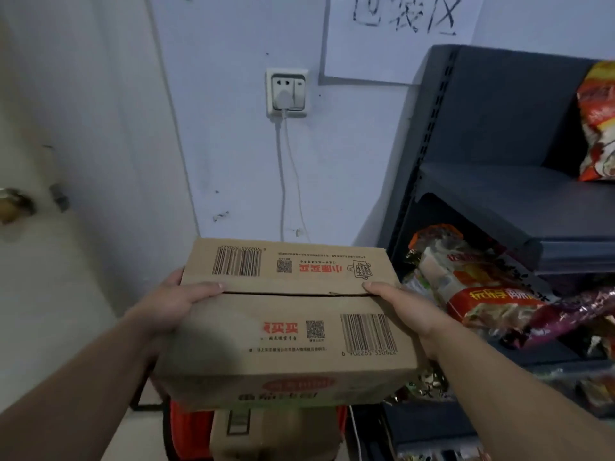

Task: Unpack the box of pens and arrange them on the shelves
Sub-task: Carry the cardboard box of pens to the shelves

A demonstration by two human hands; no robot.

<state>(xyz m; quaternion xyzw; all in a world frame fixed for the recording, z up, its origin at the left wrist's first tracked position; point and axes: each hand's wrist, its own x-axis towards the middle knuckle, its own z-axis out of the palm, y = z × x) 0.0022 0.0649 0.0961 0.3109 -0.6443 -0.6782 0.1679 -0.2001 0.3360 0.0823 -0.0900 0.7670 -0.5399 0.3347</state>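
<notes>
Box [286, 314] held mid-air by left hand [173, 299] and right hand [404, 309], fingers [206, 289] clamped over the still-closed top flaps, left of the shelves [519, 207]; best set down somewhere steady, then thumbs into centre seam, lift flaps evenly, keep level.

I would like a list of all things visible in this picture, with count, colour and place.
cardboard box: one, brown, closed, centre, held from both sides
second carton: one, brown, below the held box
shelf unit: one, dark grey, right
snack packets: several, red and orange, on the shelves
wall socket: one, white, with plug and cable, on the wall
paper sign: one, white, handwritten, top
door knob: one, brass-coloured, left
left hand: on the box's left edge
right hand: on the box's right edge
</notes>
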